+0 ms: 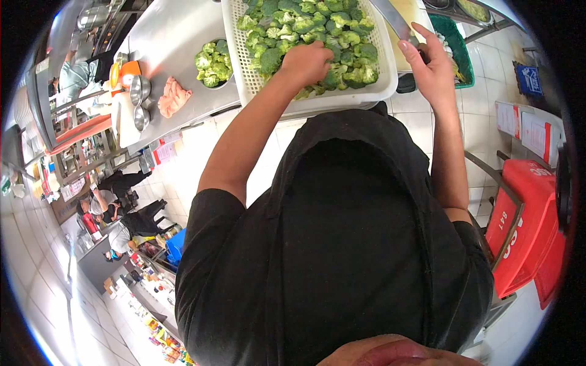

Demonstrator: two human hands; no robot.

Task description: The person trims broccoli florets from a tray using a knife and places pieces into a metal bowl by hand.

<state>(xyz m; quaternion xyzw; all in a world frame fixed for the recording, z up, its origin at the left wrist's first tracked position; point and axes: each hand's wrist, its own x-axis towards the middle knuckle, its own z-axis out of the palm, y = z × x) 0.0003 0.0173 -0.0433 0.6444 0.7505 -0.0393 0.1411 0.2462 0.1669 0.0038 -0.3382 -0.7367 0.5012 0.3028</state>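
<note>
Cut broccoli florets [287, 27] fill a white perforated plastic basket [243, 79] in front of me. My left hand [308, 63] reaches into them with its fingers curled around florets; the fingertips are partly hidden. To the right, my right hand [434, 73] has the dark handle of a knife [394, 21] in its palm. Its thumb and index finger stretch apart along either side of the handle, and the other fingers are hidden. The blade points away from me, beside the basket's right rim. A pale cutting board [408, 11] lies beneath the knife.
More broccoli [213, 63] sits in a round container left of the basket. A pink cloth [174, 96] and metal bowls [140, 90] rest on the steel counter [183, 36]. A green crate [467, 67] and red bins [519, 226] stand right. Other people [119, 235] are farther left.
</note>
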